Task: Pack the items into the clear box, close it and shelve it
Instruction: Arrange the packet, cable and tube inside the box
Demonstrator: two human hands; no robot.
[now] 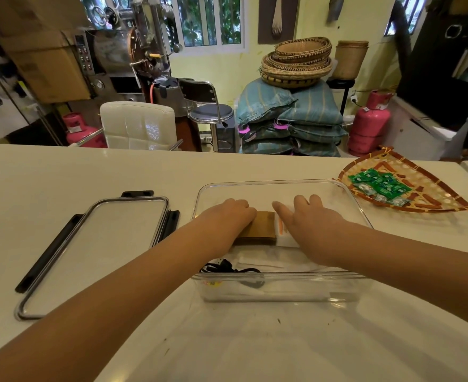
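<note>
The clear box (282, 183) stands open on the white counter in front of me. Both my hands are inside it. My left hand (227, 216) is curled over the left edge of a flat brown wooden block (260, 227). My right hand (307, 219) lies flat, fingers spread, on white packets (285, 238) right of the block. A black cord (227, 267) and more white bags lie in the box's near part. The clear lid (95, 252) with black clasps rests on the counter to the left.
A woven fan-shaped tray (409, 186) holding several green sachets (379, 184) sits at the right of the counter. Beyond the counter's far edge stand a white chair (136, 124), a stool, stacked sacks and pink gas cylinders.
</note>
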